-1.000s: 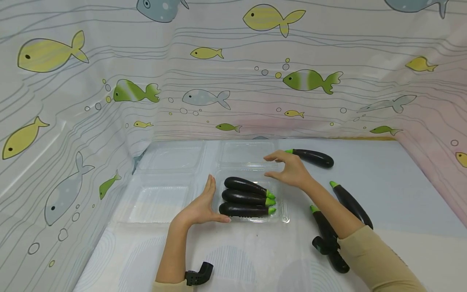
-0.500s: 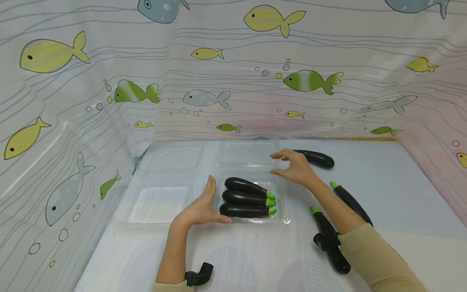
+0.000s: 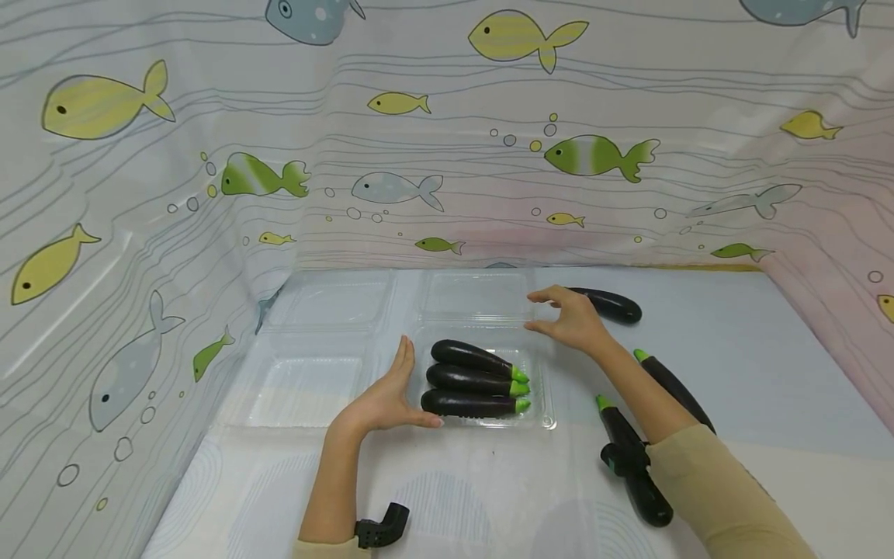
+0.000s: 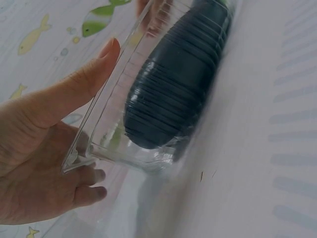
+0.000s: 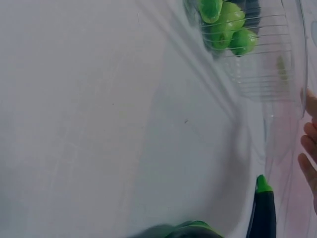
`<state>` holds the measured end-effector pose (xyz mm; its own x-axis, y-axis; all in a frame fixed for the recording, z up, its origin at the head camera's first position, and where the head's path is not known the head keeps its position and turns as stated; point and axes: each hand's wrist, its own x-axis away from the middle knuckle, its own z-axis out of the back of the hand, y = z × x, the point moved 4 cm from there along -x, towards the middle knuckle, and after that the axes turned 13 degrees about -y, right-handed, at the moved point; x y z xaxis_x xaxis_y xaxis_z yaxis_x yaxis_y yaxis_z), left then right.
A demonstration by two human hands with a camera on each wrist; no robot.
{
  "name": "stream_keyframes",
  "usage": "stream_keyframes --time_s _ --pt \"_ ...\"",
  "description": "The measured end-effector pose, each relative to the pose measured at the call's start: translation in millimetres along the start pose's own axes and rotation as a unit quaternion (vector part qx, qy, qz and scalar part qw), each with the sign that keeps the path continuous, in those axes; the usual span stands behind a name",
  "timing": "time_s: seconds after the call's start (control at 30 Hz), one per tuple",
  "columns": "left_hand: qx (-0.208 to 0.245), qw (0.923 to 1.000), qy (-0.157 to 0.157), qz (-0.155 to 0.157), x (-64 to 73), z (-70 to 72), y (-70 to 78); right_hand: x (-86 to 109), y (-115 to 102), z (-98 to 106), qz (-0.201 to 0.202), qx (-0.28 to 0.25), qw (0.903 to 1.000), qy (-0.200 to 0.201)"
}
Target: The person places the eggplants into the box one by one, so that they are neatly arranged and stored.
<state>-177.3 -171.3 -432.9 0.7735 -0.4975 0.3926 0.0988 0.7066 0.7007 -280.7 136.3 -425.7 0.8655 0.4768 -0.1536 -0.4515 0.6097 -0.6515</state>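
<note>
Eggplants [image 3: 478,379]: 6 tot., 3 in 1 clear box [image 3: 548,418], 3 on bench [image 3: 782,373]. Boxes: 2 incl. other box [image 3: 314,396]. Lids [image 3: 478,295]: 2, 1 ea. Hands: 2, i.e. L hand [image 3: 382,400] + R hand [image 3: 571,320]. Wrist cams [image 3: 382,529]: 2. Sleeves [image 3: 726,497]: 2. Fish prints [image 3: 506,35]: doz.+.

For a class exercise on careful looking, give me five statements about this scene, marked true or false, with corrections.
1. Three eggplants lie in one clear container. True.
2. Their green ends point left in the head view. False: they point right.
3. The left hand holds an eggplant. False: it touches that container's edge.
4. Both container lids lie open. True.
5. The right hand grips a lid. False: it holds nothing.
</note>
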Motion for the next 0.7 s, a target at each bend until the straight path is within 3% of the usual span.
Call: stream_keyframes --time_s 0.37,0.7 --pt "-0.002 1.0000 0.001 -0.002 0.9 1.0 0.4 -2.0 9 1 -0.085 0.029 0.9959 -0.011" --pt "0.005 0.9999 0.001 -0.009 1.7 0.5 0.8 -8.3 15 -4 -0.144 -0.002 0.9886 -0.044"
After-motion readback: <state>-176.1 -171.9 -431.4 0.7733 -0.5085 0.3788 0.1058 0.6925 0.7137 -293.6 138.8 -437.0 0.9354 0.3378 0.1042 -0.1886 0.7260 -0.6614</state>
